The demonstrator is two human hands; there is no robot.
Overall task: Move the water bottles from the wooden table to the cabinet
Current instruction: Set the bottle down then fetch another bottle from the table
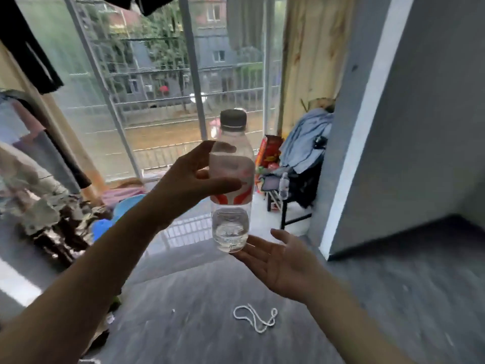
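Mid-frame, I hold one bottle (232, 185) upright in the air, dark cap on top, red-and-white label round the middle, clear water showing in the lower part. My left hand (191, 179) grips it at label height, thumb across the front and fingers wrapped behind. My right hand (278, 261) lies flat and palm up, fingers straight, just under the bottle's base; whether the base touches the fingertips or hangs just above them I can't tell.

Neither the wooden table nor the cabinet shows for sure. A tall grey-and-white panel (409, 127) fills the right of the frame and may be the cabinet's side, but that's a guess.

Behind the bottle, a big window (147, 82) w/ railing takes up the upper centre. A chair (296, 179) piled w/ clothes stands centre-right. A white cord (256, 317) lies on the grey floor, lower centre.

Step in hand, as I read it: the carry, bottle lifted and in transit. Next move calls for turning toward the cabinet, keeping the bottle upright w/ the right palm ready as support, then finding a free spot to set it down. The frame is blurred, so finer detail is lost.
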